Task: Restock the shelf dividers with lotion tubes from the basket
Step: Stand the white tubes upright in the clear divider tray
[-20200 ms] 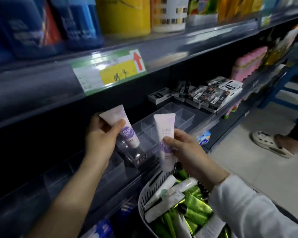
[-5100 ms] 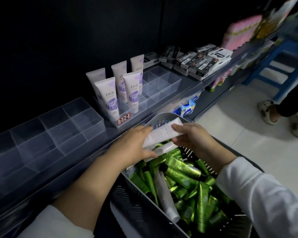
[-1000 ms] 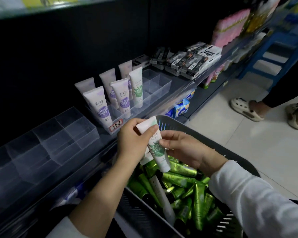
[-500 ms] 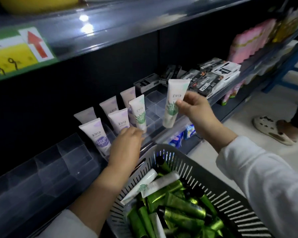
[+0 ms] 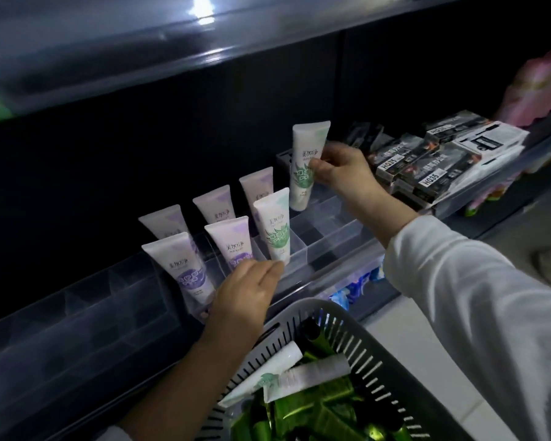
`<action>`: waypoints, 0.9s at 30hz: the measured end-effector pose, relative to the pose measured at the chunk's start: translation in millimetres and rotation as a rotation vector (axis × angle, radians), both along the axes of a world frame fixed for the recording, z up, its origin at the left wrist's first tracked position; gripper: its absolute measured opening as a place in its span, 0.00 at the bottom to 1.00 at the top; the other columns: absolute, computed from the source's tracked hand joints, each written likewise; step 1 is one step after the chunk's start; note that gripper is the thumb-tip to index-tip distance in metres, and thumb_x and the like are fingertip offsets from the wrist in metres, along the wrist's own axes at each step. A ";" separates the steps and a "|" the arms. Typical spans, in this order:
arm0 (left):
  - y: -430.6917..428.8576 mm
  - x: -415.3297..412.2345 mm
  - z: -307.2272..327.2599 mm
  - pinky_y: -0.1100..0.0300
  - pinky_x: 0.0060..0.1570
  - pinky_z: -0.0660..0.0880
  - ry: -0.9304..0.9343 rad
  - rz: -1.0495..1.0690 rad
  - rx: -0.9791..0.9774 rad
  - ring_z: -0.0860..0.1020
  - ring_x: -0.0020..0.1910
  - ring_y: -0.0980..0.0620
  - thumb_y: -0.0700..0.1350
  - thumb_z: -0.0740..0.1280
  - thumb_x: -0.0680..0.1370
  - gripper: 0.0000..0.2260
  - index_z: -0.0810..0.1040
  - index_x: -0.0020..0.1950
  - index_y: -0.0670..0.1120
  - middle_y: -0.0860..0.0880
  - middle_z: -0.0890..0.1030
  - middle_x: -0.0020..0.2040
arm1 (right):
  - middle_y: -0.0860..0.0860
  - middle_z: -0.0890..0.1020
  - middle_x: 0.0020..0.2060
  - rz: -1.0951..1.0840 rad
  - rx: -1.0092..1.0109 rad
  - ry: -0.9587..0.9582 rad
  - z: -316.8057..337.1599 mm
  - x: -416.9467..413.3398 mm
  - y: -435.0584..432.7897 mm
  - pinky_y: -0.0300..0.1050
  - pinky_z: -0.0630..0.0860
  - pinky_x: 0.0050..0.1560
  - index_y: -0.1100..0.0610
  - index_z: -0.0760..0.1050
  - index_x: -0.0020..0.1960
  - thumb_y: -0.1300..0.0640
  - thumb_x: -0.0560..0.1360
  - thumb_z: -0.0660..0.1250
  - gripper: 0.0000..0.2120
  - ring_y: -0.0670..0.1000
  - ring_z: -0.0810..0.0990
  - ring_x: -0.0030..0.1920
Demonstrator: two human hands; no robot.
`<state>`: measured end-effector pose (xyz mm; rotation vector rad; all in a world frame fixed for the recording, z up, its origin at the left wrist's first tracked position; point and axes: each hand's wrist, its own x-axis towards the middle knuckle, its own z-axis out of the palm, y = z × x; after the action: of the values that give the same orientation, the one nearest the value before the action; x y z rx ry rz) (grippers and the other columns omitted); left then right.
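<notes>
The right hand (image 5: 341, 176), fingers (image 5: 330, 154) pinching a tube (image 5: 306, 167), has reached the far divider (image 5: 331, 230) (placing comes next); left hand (image 5: 245, 291) fingers together.

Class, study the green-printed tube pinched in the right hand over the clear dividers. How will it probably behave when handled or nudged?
Probably light: the right hand holds the green-printed tube by fingertips alone. Likely to tip if unsupported: it is tall and narrow, and the shelved tubes lean back inside the clear dividers.
</notes>
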<state>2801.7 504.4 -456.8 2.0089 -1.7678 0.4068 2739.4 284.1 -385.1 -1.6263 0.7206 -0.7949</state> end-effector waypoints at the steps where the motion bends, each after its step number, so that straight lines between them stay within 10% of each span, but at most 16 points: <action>1: 0.7 -0.1 -0.4 0.56 0.46 0.73 0.013 -0.001 -0.023 0.71 0.48 0.50 0.37 0.54 0.71 0.19 0.81 0.54 0.38 0.44 0.82 0.47 | 0.57 0.81 0.48 0.019 -0.003 0.005 -1.6 4.5 -2.1 0.53 0.78 0.53 0.60 0.76 0.55 0.64 0.76 0.63 0.09 0.55 0.81 0.49; 15: -12.3 -1.6 1.6 0.57 0.29 0.78 0.013 0.155 0.061 0.79 0.36 0.48 0.34 0.77 0.62 0.14 0.84 0.45 0.46 0.50 0.83 0.39 | 0.54 0.80 0.49 0.217 -0.021 0.120 -41.7 21.1 -16.9 0.51 0.75 0.59 0.63 0.76 0.57 0.68 0.75 0.63 0.12 0.52 0.79 0.51; 27: -12.5 -4.7 1.1 0.57 0.32 0.79 0.046 0.190 0.032 0.80 0.37 0.48 0.34 0.76 0.63 0.13 0.84 0.44 0.46 0.50 0.84 0.38 | 0.55 0.81 0.51 0.185 -0.027 0.145 -49.0 16.6 -21.2 0.43 0.75 0.56 0.62 0.76 0.58 0.65 0.74 0.66 0.12 0.50 0.79 0.51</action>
<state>2797.0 491.9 -455.8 2.1994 -1.5709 0.3900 2756.0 263.0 -434.0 -1.7600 0.6514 -0.5599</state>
